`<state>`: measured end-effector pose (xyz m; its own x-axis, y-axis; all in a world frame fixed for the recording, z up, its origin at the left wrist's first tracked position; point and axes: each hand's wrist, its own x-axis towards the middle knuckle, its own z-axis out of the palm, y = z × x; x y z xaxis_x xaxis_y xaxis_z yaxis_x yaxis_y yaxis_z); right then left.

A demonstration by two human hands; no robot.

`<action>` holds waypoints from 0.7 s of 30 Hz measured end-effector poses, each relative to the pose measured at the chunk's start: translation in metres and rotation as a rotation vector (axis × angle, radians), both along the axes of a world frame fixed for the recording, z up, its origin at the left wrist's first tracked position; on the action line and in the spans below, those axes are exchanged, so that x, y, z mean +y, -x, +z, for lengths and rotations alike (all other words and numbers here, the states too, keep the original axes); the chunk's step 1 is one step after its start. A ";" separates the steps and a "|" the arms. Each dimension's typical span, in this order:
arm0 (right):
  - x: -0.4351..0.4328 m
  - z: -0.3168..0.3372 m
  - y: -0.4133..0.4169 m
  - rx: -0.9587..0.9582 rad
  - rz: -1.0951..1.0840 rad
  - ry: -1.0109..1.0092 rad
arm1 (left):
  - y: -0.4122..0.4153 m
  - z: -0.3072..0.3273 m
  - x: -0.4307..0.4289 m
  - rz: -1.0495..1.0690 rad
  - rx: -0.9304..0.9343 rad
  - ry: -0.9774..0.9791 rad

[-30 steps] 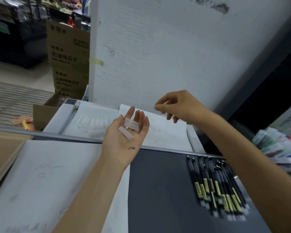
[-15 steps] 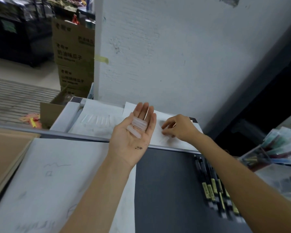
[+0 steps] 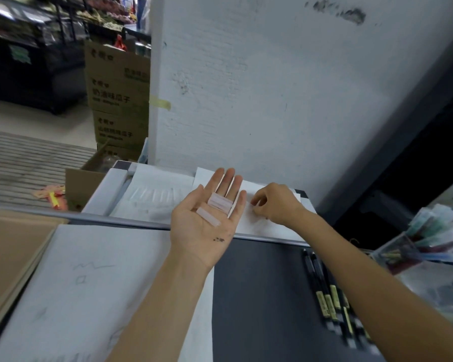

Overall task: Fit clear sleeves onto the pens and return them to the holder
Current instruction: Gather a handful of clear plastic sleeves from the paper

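My left hand (image 3: 207, 220) lies palm up with straight fingers, carrying several short clear sleeves (image 3: 216, 207) on the palm and finger bases. Just to its right, my right hand (image 3: 275, 202) reaches down onto a white sheet (image 3: 262, 226), fingers curled as if pinching something small there; what it holds is too small to tell. More clear sleeves (image 3: 152, 194) lie in a row on white paper behind my left hand. Several black pens with yellow labels (image 3: 327, 296) lie side by side on the dark mat (image 3: 259, 296), partly hidden by my right forearm.
A clear holder (image 3: 403, 254) full of coloured pens stands at the right edge. A white wall (image 3: 272, 87) rises right behind the papers. Cardboard boxes (image 3: 115, 100) stand stacked at the left, and a brown board (image 3: 8, 246) lies on the left of the table.
My right hand dropped from above the left palm down to the white sheet on the right. My left hand stayed palm up and straightened its fingers.
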<state>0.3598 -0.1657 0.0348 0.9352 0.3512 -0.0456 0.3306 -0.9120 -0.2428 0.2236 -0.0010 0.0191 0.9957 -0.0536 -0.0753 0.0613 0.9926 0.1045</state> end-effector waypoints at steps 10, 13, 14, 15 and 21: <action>-0.010 0.020 0.006 -0.152 -0.104 -0.073 | 0.000 -0.001 0.000 0.021 0.013 -0.016; -0.009 0.054 0.021 -0.311 -0.094 -0.261 | -0.001 0.000 -0.002 0.018 0.037 -0.014; -0.004 0.066 0.029 -0.358 -0.039 -0.273 | -0.001 0.000 -0.002 0.019 0.041 -0.012; 0.002 0.077 0.038 -0.387 0.039 -0.269 | -0.001 0.000 -0.002 0.022 0.044 -0.012; 0.046 0.086 0.087 -0.231 0.404 -0.051 | 0.002 0.004 0.000 -0.009 0.015 0.008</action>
<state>0.2733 -0.1193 0.1212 0.7069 0.6855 0.1745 0.7073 -0.6880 -0.1625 0.2217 -0.0010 0.0226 0.9939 -0.0628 -0.0902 0.0714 0.9929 0.0956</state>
